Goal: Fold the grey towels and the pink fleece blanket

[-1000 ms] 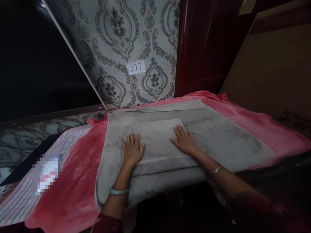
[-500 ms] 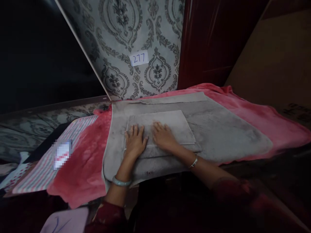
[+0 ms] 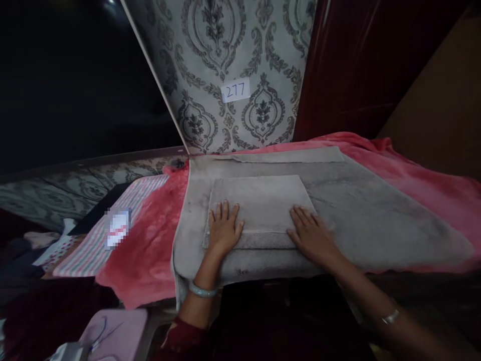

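Note:
A folded grey cloth, perhaps a towel, lies flat in front of me on a larger grey blanket. On its left end rests my left hand, palm down with the fingers spread. My right hand lies flat over its near right corner, fingers stretched out and hiding that corner. Along the near side, a lower layer of the folded cloth shows past the top layer. Neither hand grips anything.
Beneath the grey blanket spreads a pink-red plush blanket. A striped cloth with a blurred white label lies at the left. Behind stand a patterned wall with a "277" paper and a dark red panel. A pink stool is at lower left.
My right hand has slid from the middle of the folded cloth to its right end. My left hand stays on the left end. The camera view has shifted a little left.

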The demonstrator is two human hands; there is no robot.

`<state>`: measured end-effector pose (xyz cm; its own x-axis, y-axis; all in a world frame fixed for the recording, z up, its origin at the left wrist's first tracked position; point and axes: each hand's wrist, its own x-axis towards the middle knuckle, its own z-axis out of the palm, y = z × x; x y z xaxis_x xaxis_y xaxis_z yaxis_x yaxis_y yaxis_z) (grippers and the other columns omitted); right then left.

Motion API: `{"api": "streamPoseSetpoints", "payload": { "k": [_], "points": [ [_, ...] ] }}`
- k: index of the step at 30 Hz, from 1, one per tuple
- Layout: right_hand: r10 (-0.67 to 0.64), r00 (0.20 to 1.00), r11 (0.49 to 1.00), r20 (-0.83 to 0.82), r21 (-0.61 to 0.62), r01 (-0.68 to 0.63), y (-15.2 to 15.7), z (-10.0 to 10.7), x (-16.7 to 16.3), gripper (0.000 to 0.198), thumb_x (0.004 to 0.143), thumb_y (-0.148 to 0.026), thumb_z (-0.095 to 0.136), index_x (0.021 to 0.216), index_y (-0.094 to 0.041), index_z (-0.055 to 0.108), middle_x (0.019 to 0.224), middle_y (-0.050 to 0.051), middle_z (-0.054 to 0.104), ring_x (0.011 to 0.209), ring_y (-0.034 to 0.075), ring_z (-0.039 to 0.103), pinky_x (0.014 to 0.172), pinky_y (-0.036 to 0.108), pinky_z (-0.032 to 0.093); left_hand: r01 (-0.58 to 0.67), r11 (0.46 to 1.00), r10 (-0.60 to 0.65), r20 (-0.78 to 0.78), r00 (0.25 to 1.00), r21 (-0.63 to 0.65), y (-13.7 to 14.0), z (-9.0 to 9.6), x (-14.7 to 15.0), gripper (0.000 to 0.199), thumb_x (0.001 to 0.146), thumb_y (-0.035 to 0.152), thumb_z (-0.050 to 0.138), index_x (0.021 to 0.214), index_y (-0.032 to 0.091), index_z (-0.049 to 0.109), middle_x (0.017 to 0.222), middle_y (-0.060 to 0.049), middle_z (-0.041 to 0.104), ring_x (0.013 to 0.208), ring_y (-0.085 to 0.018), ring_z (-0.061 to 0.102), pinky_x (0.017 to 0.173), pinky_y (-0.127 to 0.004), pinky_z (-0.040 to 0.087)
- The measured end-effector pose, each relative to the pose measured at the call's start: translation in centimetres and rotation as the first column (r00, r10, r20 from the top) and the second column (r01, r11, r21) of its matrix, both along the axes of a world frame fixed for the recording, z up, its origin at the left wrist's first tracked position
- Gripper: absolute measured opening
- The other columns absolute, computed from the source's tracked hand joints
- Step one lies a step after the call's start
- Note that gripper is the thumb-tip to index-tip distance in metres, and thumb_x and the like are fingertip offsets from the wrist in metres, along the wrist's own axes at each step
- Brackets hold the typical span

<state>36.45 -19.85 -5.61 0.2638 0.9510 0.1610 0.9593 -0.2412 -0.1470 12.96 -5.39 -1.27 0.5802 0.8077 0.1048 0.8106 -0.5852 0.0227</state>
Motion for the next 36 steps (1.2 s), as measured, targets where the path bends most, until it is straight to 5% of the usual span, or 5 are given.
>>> {"api": "streamPoseSetpoints", "payload": {
  "k": [6,12,19,27,36],
  "points": [
    [0.001,1.0,1.0,0.03,-0.02,0.0,0.7,3.1,2.2,0.058,0.099,-0.041,0.03,0.144,-0.014,0.055,0.155,0.017,0.045,0.147,0.033,0.035,0.115,0.059,0.031,0.023,0.997,-0.02,0.048,0.999,-0.075,0.6,1.6,-0.4,0.058,0.099,0.049,0.043,0.152,0.026,0.045,0.166,-0.012,0.029,0.154,-0.034,0.023,0.122,-0.059,0.022],
    [0.213,0.977,0.977,0.027,0.024,-0.213,12.9,9.6,-3.2,0.054,0.099,-0.025,0.032,0.151,-0.018,0.046,0.16,0.013,0.038,0.149,0.029,0.031,0.118,0.054,0.027,-0.108,0.994,0.103,0.14,0.985,0.027,3.7,3.4,0.6,0.055,0.1,0.041,0.04,0.151,0.019,0.046,0.163,-0.017,0.035,0.152,-0.033,0.028,0.121,-0.06,0.023],
    [0.342,0.939,0.939,-0.011,-0.023,-0.343,21.1,6.2,-7.4,0.055,0.102,-0.029,0.031,0.154,-0.015,0.04,0.162,0.012,0.034,0.15,0.028,0.028,0.119,0.056,0.023,-0.13,0.991,0.13,0.046,0.99,0.002,5.3,0.1,0.9,0.065,0.098,0.05,0.041,0.157,0.024,0.037,0.166,-0.016,0.026,0.149,-0.045,0.028,0.114,-0.063,0.032],
    [0.125,0.992,0.992,0.012,-0.025,-0.124,18.5,3.7,-1.5,0.062,0.103,-0.044,0.029,0.154,-0.01,0.041,0.16,0.015,0.037,0.149,0.029,0.031,0.12,0.05,0.023,-0.12,0.993,0.119,0.03,0.992,0.001,5.4,0.4,0.8,0.064,0.098,0.051,0.039,0.157,0.025,0.038,0.166,-0.015,0.028,0.147,-0.045,0.031,0.113,-0.061,0.033],
    [-0.252,0.967,0.964,-0.032,-0.093,0.248,9.3,1.7,7.8,0.068,0.102,-0.049,0.025,0.159,-0.011,0.03,0.163,0.018,0.03,0.15,0.031,0.029,0.117,0.055,0.03,-0.107,0.992,0.113,0.089,0.99,-0.074,5.4,0.8,0.8,0.064,0.098,0.05,0.042,0.157,0.025,0.036,0.168,-0.014,0.023,0.15,-0.045,0.025,0.116,-0.062,0.029]
  ]
}}
